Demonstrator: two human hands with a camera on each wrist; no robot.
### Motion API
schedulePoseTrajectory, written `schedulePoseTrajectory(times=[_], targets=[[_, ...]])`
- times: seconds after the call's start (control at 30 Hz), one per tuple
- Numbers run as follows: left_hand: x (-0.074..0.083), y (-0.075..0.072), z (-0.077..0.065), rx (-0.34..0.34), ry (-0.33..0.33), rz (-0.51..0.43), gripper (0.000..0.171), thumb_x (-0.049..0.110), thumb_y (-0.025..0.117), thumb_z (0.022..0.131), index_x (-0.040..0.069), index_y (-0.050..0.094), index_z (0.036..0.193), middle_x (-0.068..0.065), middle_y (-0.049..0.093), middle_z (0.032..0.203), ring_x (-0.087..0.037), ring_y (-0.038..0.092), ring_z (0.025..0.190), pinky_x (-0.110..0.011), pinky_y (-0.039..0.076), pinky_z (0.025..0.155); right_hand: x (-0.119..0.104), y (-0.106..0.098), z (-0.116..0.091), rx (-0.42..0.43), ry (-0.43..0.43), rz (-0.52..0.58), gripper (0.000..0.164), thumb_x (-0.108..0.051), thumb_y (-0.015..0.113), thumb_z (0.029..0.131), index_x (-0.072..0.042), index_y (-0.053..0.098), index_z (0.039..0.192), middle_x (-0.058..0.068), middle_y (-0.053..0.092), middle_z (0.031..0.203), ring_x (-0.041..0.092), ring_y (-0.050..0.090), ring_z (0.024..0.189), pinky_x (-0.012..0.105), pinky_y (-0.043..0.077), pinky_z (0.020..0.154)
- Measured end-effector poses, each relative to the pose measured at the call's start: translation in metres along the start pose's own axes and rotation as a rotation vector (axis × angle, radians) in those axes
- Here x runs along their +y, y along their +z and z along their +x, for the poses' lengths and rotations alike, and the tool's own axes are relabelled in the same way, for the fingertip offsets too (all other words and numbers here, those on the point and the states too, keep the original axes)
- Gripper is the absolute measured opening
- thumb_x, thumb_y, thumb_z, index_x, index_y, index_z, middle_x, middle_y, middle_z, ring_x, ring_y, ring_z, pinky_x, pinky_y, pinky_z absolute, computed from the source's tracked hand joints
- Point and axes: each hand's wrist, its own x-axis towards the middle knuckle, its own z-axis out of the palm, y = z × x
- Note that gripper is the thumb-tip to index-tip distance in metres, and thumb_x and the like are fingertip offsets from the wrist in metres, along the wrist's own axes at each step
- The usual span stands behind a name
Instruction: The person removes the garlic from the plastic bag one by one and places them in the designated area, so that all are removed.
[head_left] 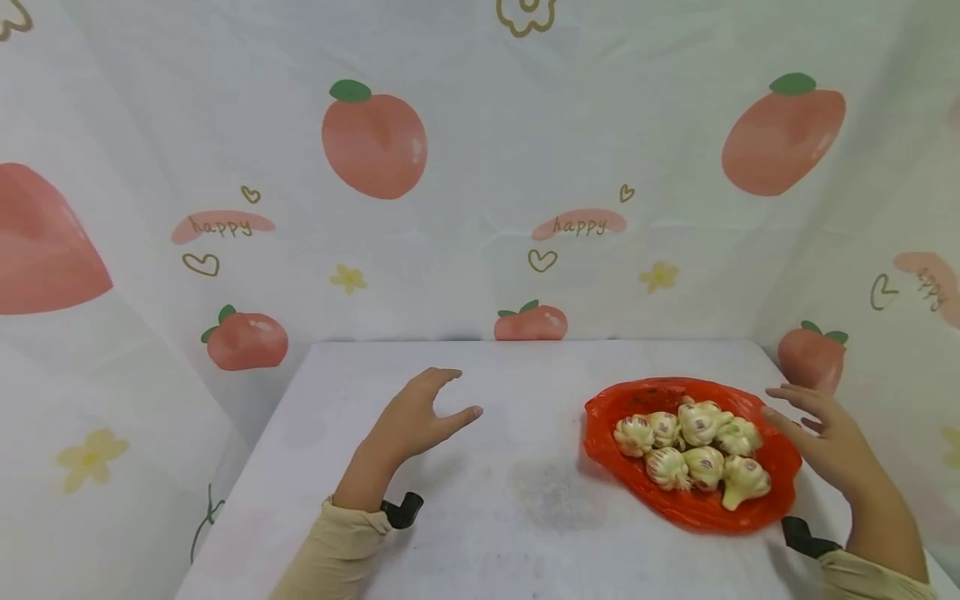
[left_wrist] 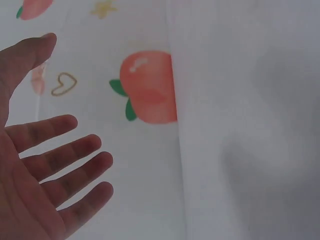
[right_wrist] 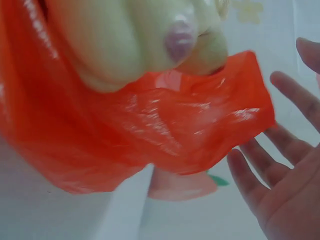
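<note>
Several garlic bulbs (head_left: 701,423), pale with purplish marks, lie heaped on a red plastic bag (head_left: 675,504) spread open at the right of the table. My right hand (head_left: 828,437) hovers at the bag's right edge with its fingers loosely spread, holding nothing. In the right wrist view a garlic bulb (right_wrist: 135,40) and the crinkled bag (right_wrist: 150,125) loom close, with the fingertips (right_wrist: 240,160) right beside the bag's rim. Over the left half of the table, my left hand (head_left: 412,421) is held with thumb and fingers apart. The left wrist view shows its spread fingers (left_wrist: 75,155) and bare palm.
A white-covered table (head_left: 480,533) with a greyish smudge stands in front of me. White cloth (head_left: 480,267) printed with peaches, hearts and flowers hangs behind it and on both sides. Dark wrist mounts (head_left: 405,510) jut from both sleeves. A thin green cord (head_left: 204,521) hangs at the left edge.
</note>
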Motion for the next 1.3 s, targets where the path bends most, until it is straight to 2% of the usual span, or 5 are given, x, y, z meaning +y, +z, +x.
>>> schedulePoseTrajectory(times=[0.27,0.63,0.87,1.17,1.3], targets=[[0.031,0.028,0.018,-0.055,0.116,-0.095,0.072,0.062,0.074,0.093,0.019,0.06,0.149,0.001,0.06,0.151,-0.023,0.056,0.141,-0.05,0.049,0.116,0.015,0.004,0.0,-0.049,0.094,0.105,0.062,-0.041,0.062,0.107,-0.009,0.047,0.158,0.031,0.047,0.154,-0.017,0.034,0.099,0.008,0.045,0.071],[0.077,0.076,0.034,-0.124,0.243,-0.175,0.066,0.064,0.069,0.095,0.023,0.061,0.146,0.007,0.061,0.148,-0.017,0.055,0.139,-0.045,0.05,0.117,0.029,0.002,-0.002,-0.154,0.177,0.214,0.066,-0.047,0.048,0.111,-0.019,0.029,0.169,0.038,0.02,0.167,0.055,0.021,0.144,0.089,0.028,0.104],[0.097,0.099,0.042,-0.153,0.277,-0.265,0.059,0.054,0.073,0.097,0.023,0.061,0.146,0.005,0.059,0.147,-0.013,0.054,0.138,-0.042,0.049,0.117,0.039,0.006,-0.002,-0.113,0.105,0.322,0.055,-0.04,0.048,0.113,-0.022,0.04,0.165,-0.039,0.038,0.135,-0.019,0.03,0.108,0.091,0.014,0.109],[0.123,0.129,0.054,-0.194,0.366,-0.31,0.053,0.045,0.074,0.099,0.019,0.061,0.143,-0.003,0.06,0.144,-0.019,0.057,0.135,-0.032,0.051,0.113,0.038,0.004,0.001,-0.159,0.134,0.308,0.053,-0.04,0.05,0.113,-0.015,0.047,0.16,-0.046,0.04,0.114,-0.02,0.036,0.104,0.088,0.031,0.103],[0.131,0.141,0.057,-0.219,0.382,-0.301,0.05,0.039,0.074,0.099,0.019,0.061,0.143,-0.002,0.059,0.144,-0.019,0.057,0.136,-0.028,0.05,0.113,0.041,0.002,0.001,-0.156,0.147,0.244,0.051,-0.041,0.049,0.113,-0.016,0.052,0.157,-0.05,0.039,0.111,-0.02,0.037,0.102,0.041,0.061,0.096]])
